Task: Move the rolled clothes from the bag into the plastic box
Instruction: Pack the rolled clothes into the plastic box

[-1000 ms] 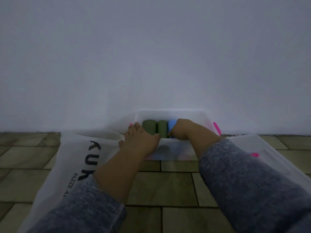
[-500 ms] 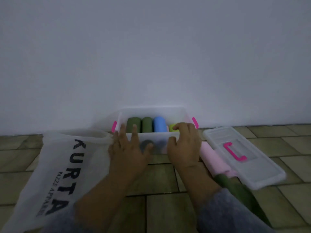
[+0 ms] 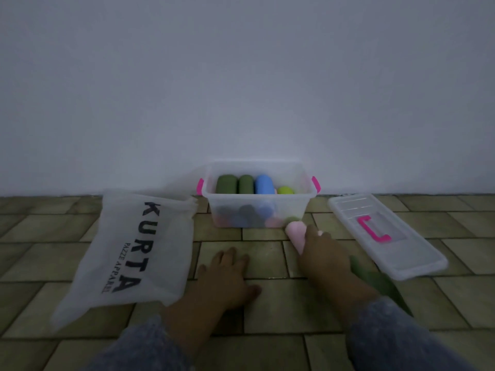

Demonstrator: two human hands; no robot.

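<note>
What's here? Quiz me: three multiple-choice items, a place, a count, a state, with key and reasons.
1. The pink roll lies: A on the floor by the right front corner of the plastic box; B inside it; C on the bag.
2. Dark green rolls in the box's top row: A one; B four; C two.
3. The left hand: A grips the bag; B rests flat on the floor; C holds the lid.
Key: A, tiles under it; C, two beside the blue roll; B, flat on tiles, empty.
</note>
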